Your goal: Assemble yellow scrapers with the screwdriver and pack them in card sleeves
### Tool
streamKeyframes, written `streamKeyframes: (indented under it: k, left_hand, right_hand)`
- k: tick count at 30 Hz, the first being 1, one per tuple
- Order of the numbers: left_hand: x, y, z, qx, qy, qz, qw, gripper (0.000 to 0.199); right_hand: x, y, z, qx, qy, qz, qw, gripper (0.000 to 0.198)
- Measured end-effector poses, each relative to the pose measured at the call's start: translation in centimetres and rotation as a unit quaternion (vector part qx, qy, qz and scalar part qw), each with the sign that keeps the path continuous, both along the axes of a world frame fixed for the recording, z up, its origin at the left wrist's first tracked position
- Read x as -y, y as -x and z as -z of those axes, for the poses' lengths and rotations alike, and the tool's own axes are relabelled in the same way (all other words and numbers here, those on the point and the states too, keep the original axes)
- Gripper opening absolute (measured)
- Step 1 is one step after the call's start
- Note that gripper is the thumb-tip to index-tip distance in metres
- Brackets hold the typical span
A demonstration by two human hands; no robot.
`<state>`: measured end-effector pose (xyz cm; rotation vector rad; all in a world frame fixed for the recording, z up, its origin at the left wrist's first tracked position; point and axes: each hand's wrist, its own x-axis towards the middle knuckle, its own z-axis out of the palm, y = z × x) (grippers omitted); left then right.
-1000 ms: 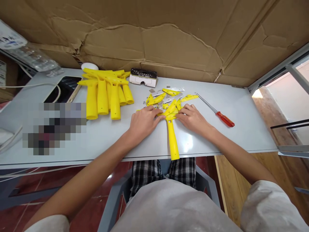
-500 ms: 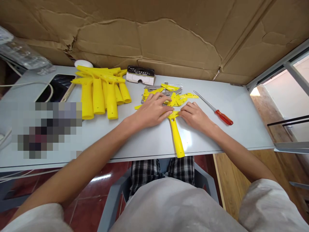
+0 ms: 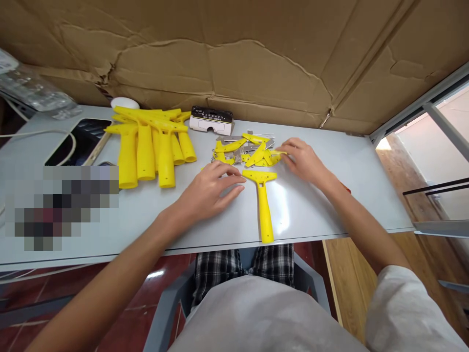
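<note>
A yellow scraper handle (image 3: pixel 264 210) lies on the table with its wide head away from me and its grip towards the front edge. My left hand (image 3: pixel 214 190) is open at the left end of that head, its fingers apart and the fingertips close to the plastic. Behind the handle is a pile of yellow cover pieces (image 3: pixel 255 154) mixed with grey metal blades (image 3: pixel 231 139). At the pile's right side my right hand (image 3: pixel 302 159) has its fingers closed on the end of a yellow cover piece (image 3: pixel 279 153); its fingertips are partly hidden.
Several yellow scraper handles (image 3: pixel 166 161) are heaped at the left. A small black-and-white box (image 3: pixel 211 122) stands behind. My right forearm mostly covers a red screwdriver (image 3: pixel 345 187). A phone (image 3: pixel 78 142), cable, and plastic bottle (image 3: pixel 40 93) are at far left; cardboard (image 3: pixel 256 63) lines the back.
Both hands have come off the scraper handle's head. My left hand has drawn back leftwards; my right hand has moved up to the pile and onto a yellow cover piece.
</note>
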<state>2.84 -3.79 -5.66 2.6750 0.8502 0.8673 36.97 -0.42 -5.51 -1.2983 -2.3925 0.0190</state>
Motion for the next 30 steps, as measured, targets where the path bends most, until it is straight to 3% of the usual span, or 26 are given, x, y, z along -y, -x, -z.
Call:
streamKeyframes:
  k: [4, 7, 14, 22, 30]
  left_hand:
    - [0.2, 0.3, 1.2, 0.030, 0.002, 0.012, 0.999, 0.018]
    - [0.1, 0.4, 1.6, 0.040, 0.001, 0.018, 0.999, 0.016]
    - [0.2, 0.4, 1.5, 0.046, -0.020, 0.023, 0.998, 0.015]
    - [1.7, -1.1, 1.8, -0.034, 0.002, 0.163, 0.986, 0.040]
    - [1.7, -1.1, 2.1, -0.049, -0.001, 0.177, 0.983, 0.039]
  right_hand:
    - [-4.0, -0.1, -1.1, 0.117, 0.043, 0.046, 0.991, 0.048]
    - [-5.0, 0.3, -1.2, 0.155, 0.063, 0.044, 0.985, 0.045]
    - [-4.5, 0.3, -1.0, 0.172, 0.032, 0.033, 0.984, 0.043]
    - [-4.5, 0.9, -1.0, 0.168, 0.060, 0.039, 0.983, 0.043]
    - [-4.3, 0.9, -1.2, 0.179, 0.034, 0.054, 0.982, 0.045]
